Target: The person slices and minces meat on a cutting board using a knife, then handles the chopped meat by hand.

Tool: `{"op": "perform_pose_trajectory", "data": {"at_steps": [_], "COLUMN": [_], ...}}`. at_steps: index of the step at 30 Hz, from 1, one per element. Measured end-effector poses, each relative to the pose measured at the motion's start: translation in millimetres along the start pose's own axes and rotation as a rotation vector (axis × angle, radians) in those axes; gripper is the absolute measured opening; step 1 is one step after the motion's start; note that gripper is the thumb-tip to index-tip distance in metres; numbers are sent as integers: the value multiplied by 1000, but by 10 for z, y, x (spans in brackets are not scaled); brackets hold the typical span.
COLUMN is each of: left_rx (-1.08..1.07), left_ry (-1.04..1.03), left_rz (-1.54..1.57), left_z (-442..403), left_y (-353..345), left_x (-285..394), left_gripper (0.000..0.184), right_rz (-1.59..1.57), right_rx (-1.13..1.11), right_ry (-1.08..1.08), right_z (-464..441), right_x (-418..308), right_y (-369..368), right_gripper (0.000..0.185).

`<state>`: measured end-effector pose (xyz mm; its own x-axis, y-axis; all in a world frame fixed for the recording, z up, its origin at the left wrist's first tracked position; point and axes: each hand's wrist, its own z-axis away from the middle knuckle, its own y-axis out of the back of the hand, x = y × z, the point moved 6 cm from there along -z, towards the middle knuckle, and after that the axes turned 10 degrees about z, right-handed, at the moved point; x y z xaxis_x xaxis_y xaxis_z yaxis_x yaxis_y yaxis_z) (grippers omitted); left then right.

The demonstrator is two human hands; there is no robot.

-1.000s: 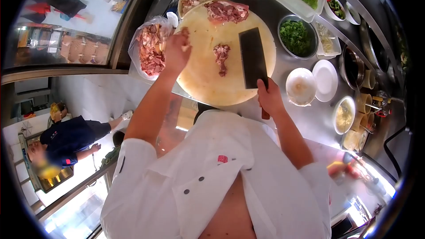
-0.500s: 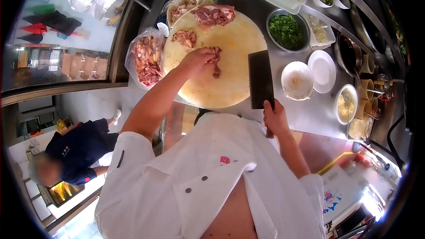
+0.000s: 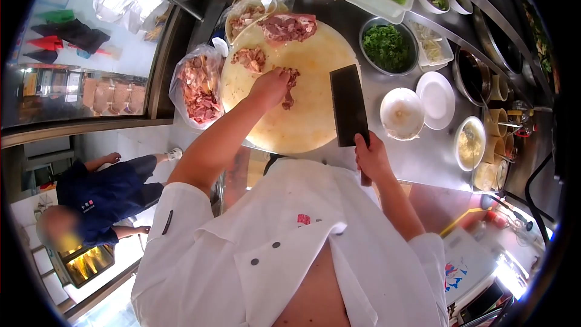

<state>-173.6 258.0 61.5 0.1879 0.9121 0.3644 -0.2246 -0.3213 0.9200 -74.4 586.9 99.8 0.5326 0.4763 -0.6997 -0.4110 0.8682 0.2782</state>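
Observation:
On the round pale chopping board (image 3: 321, 103), my left hand (image 3: 270, 88) has its fingers closed on a narrow strip of raw meat (image 3: 290, 91); the hand hides part of it. My right hand (image 3: 371, 156) grips the handle of a cleaver (image 3: 349, 106). Its broad dark blade is over the board's right edge. Just up and left of my left hand lies a small heap of chopped meat (image 3: 249, 59). A larger chunk of raw meat (image 3: 287, 27) rests at the board's far edge.
A bag of cut meat (image 3: 200, 88) stands left of the board. To the right are a bowl of green herbs (image 3: 387, 45), a used white bowl (image 3: 402, 114) and a white plate (image 3: 436, 100). A person in dark clothes (image 3: 115, 194) is at the lower left.
The cleaver and my right hand have shifted slightly left, along with a small shift of the whole view. My left hand stays at the meat strip. The other person's arms have moved apart.

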Motion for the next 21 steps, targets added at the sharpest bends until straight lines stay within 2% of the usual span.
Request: {"op": "perform_pose_trajectory", "data": {"at_steps": [8,11,21], "left_rx": [-19,-89,-252], "left_ry": [29,51,86], "left_rz": [-9,-36,-66], "left_z": [-306,-439,-751], "left_y": [62,27,9], "left_x": [-55,-103,-170], "left_gripper": [18,16,24], "right_rz": [-45,-65,-74], "right_rx": [9,18,17], "right_ry": [4,0,-19], "right_z": [-56,-42,-118], "right_x": [154,142,108], "right_y": [38,64,120], "right_gripper": [27,27,28]}}
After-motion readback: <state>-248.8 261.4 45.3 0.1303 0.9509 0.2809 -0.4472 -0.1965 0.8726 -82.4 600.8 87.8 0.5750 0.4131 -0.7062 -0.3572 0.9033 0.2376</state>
